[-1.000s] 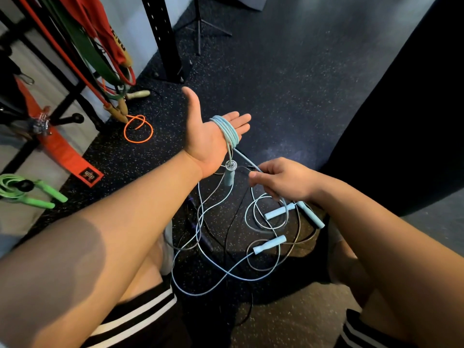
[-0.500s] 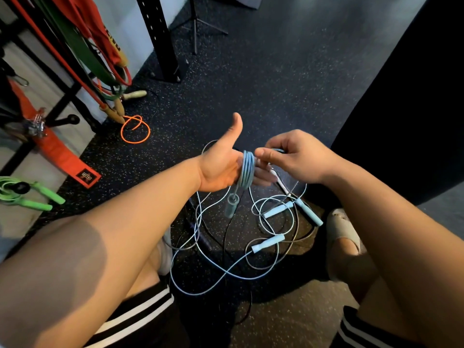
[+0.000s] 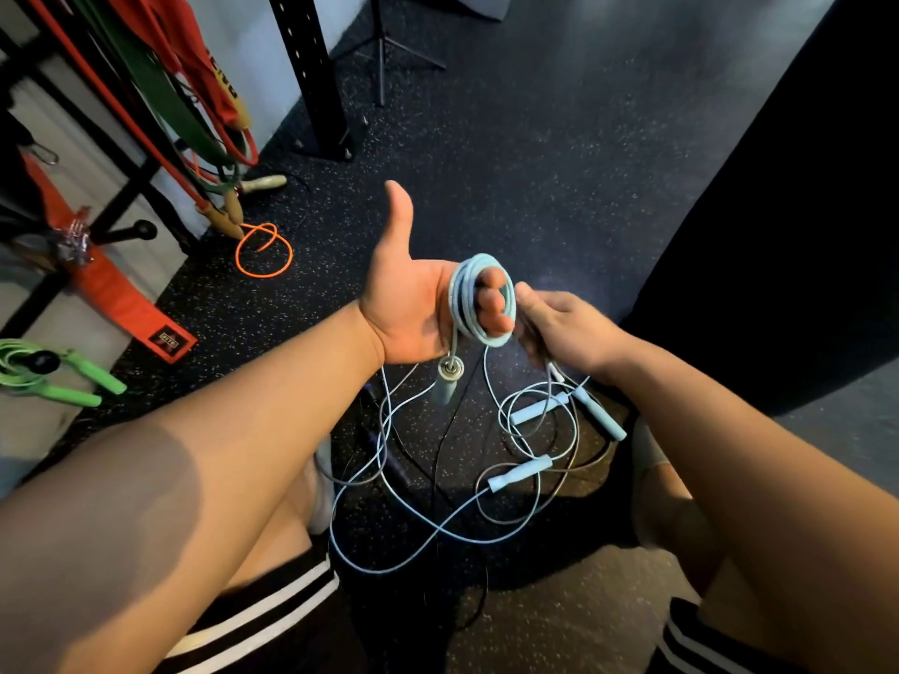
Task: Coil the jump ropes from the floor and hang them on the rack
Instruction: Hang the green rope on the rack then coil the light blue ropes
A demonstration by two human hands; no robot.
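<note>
1. Pale-blue jump rope [image 3: 479,299]: sitting as several turns round the extended fingers [image 3: 491,304] of the left hand [image 3: 408,308], with thumb raised and without clenching those turns.
2. Pinching the free run of cord just beside the turns with the right hand [image 3: 564,328], curling its fingers onto it.
3. Trailing the unwound length down to the floor [image 3: 535,163], looping there across a black cord [image 3: 445,445] and among other blue handles [image 3: 520,471].
4. Risking a snag: probably dragging the neighbouring cords upward with each further turn, owing to those crossings.
5. Risking slippage: likely shedding turns off the fingertips if tipping the left hand downward, under the pull of the dangling handle [image 3: 446,384].
6. Risking slack, uneven turns, and so spilling apart when hanging on the rack [image 3: 124,199], if easing the right-hand pinch while winding.
</note>
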